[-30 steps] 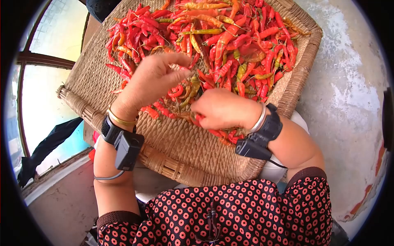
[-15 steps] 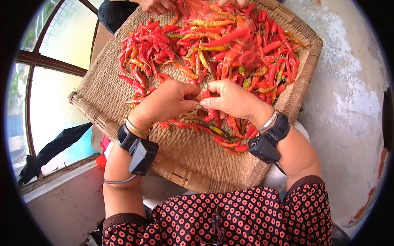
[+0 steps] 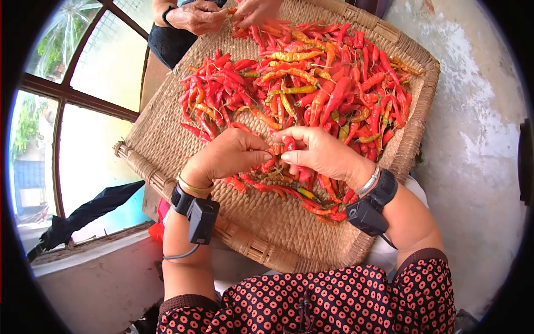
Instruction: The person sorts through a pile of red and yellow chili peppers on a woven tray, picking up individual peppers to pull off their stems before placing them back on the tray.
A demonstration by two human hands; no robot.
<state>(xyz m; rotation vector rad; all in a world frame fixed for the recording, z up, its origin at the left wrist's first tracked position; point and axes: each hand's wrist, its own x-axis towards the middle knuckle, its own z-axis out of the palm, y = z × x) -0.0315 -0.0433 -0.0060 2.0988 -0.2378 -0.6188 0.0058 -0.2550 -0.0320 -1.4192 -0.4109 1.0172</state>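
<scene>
Over the near half of a woven tray (image 3: 267, 222), my left hand (image 3: 231, 154) pinches one end of a small red pepper (image 3: 289, 143). My right hand (image 3: 322, 154) grips the same pepper between thumb and forefinger, close to the left fingertips. Both hands are closed, and part of the pepper is hidden by the fingers. Around and beyond them lie many red peppers (image 3: 339, 97), with some yellow and orange ones (image 3: 295, 56) among them. A curved row of peppers (image 3: 272, 188) lies just below my hands.
Another person's hands (image 3: 203, 16) are at the tray's far left edge. A framed window (image 3: 94, 161) stands on the left with a folded black umbrella (image 3: 92, 209) against it. A pale, worn wall or floor surface (image 3: 467, 167) lies on the right.
The whole view has shifted, so the tray and my hands appear lower and further right. My fingers stay closed on a pepper. The other person's hands have moved together over the tray's far left edge.
</scene>
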